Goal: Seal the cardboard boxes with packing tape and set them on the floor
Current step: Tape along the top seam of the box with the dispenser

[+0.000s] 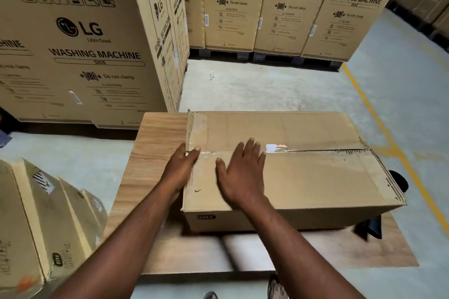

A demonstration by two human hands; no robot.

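A long brown cardboard box (315, 177) lies on a wooden table (155, 153), its top flaps closed along a centre seam. Clear tape covers the seam's left stretch; the right stretch shows a dark gap. My left hand (182, 165) is at the box's left end, thumb over the top edge at the seam, fingers down the end face. My right hand (240, 172) lies flat on the box top, fingers spread, pressing over the taped seam. A dark object (371, 226), possibly the tape dispenser, sits partly hidden at the box's right front corner.
Several smaller cardboard boxes (36, 226) stand on the floor at the lower left. Large washing machine cartons (85, 43) on pallets are stacked to the left and along the back. Bare grey floor (267, 87) with a yellow line (388, 133) lies beyond the table.
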